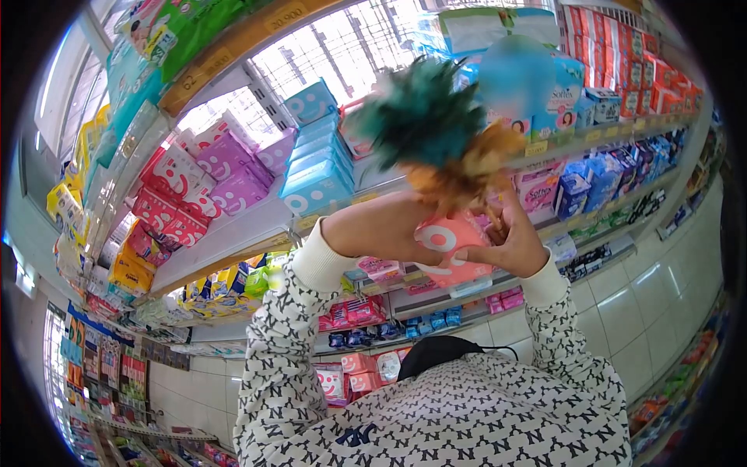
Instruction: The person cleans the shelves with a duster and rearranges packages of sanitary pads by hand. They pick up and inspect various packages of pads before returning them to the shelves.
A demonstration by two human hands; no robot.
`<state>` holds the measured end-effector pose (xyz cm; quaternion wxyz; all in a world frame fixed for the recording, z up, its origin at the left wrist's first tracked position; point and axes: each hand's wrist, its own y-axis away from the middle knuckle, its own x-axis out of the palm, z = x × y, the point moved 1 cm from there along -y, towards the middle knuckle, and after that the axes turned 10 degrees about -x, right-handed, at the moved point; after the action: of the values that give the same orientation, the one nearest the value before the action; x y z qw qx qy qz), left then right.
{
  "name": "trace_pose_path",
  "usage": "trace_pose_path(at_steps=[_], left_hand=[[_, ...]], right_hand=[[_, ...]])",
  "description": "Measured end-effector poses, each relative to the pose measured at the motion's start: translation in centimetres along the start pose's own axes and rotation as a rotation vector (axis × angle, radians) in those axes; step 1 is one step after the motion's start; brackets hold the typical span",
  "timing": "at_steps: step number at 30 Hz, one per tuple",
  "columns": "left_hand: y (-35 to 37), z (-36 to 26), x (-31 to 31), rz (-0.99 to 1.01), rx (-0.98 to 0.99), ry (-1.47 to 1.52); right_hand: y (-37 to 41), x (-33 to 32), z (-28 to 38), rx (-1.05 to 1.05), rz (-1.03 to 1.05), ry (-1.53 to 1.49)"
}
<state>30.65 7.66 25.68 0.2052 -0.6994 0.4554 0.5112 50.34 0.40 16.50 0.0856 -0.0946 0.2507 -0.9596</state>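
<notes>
A pink pack (pixel 455 261) with a white ring print is held up in front of the shelf, between my two hands. My left hand (pixel 397 232) grips its left side, thumb across the front. On the other side my right hand (pixel 510 243) has its thumb on the pack, and its raised fingers close around the thin handle of a feather duster. The feather duster (pixel 432 124), green on top and orange below, stands above the pack and is blurred by motion. It hides part of the shelf behind. Light blue packs (pixel 315 179) stand in a row left of it.
Red and pink packs (pixel 175 194) and purple packs (pixel 237 183) stand on the left of the shelf. Blue Softex packs (pixel 556 97) and orange-red boxes (pixel 607 50) fill the right. Lower shelves hold more packs. Pink packs (pixel 362 366) lie low, near a black item (pixel 436 352).
</notes>
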Motion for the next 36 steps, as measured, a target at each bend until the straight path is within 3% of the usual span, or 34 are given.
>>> trace_pose_path(at_steps=[1,2,3,6,8,10,17,21,26,30,34,36], left_hand=[[-0.1,0.4,-0.3,-0.051,0.058,-0.058],[-0.4,0.8,-0.8,-0.098,0.117,-0.114],[-0.2,1.0,-1.9,-0.151,0.089,-0.089],[-0.1,2.6,-6.1,-0.26,-0.001,-0.024],[0.5,5.5,-9.5,-0.469,-0.19,0.035],[0.0,7.8,-11.2,-0.544,-0.268,0.091],[-4.6,17.2,-9.9,-0.618,-0.503,-0.134],[-4.6,17.6,-9.2,-0.639,-0.593,-0.099],[-3.9,18.1,-10.1,-0.702,-0.57,-0.14],[-4.1,18.5,-9.5,-0.612,-0.594,-0.117],[-4.5,18.8,-8.3,-0.621,-0.514,-0.186],[-4.4,18.5,-7.7,-0.582,-0.62,-0.336]], right_hand=[[-0.3,0.2,0.3,0.031,0.04,0.009],[-0.5,0.0,-1.0,-0.067,-0.025,0.02],[-0.6,-0.2,-2.3,-0.163,-0.09,0.037],[0.2,-1.7,-2.8,-0.148,-0.307,0.051],[1.0,-2.5,-3.0,-0.177,-0.431,0.062],[2.2,-3.1,-3.7,-0.158,-0.508,0.013],[6.2,-3.2,-6.6,0.032,-0.598,-0.05],[7.6,-3.2,-6.7,0.099,-0.619,-0.09],[9.2,-3.6,-7.7,0.143,-0.663,-0.132],[9.7,-3.3,-7.9,0.165,-0.684,-0.138],[9.9,-3.1,-8.0,0.171,-0.671,-0.13],[10.2,-3.1,-8.3,0.175,-0.658,-0.131]])
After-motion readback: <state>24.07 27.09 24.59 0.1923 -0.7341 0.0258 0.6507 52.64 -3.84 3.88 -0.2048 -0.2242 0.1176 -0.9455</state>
